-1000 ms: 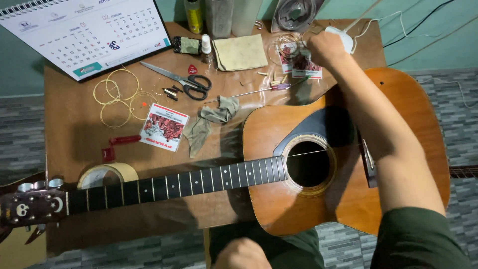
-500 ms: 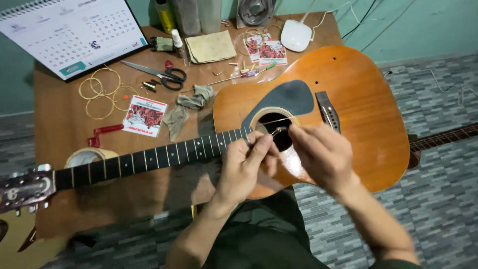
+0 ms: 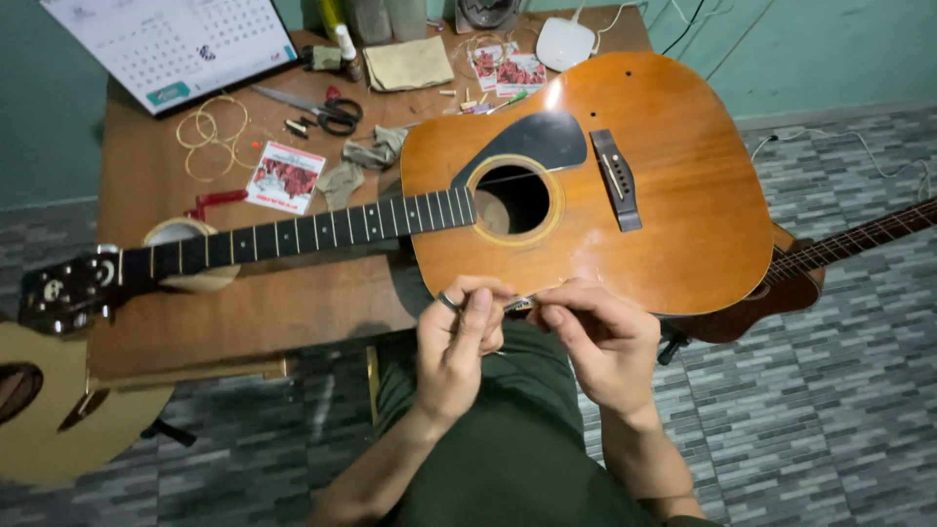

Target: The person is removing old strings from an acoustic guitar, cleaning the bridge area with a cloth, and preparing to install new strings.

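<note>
An orange-brown acoustic guitar (image 3: 683,195) lies flat across the wooden table (image 3: 244,307), its neck (image 3: 293,232) pointing left to the headstock (image 3: 68,288). No strings show over the sound hole (image 3: 514,198). My left hand (image 3: 457,351) and my right hand (image 3: 603,344) meet over my lap, just in front of the guitar body's near edge. Together they pinch a thin metal string (image 3: 517,304) with a small shiny end. A small loop of it curls by my left fingers.
Beyond the guitar, the table holds scissors (image 3: 327,109), coiled strings (image 3: 210,137), string packets (image 3: 283,176), a red winder (image 3: 215,203), a tape roll (image 3: 185,244), a cloth (image 3: 410,63) and a desk calendar (image 3: 176,49). A second guitar (image 3: 849,249) lies right. Another guitar body (image 3: 49,420) sits bottom left.
My right hand came back from the far side of the table. Both hands then went from the sound hole to the guitar's near edge, holding the string.
</note>
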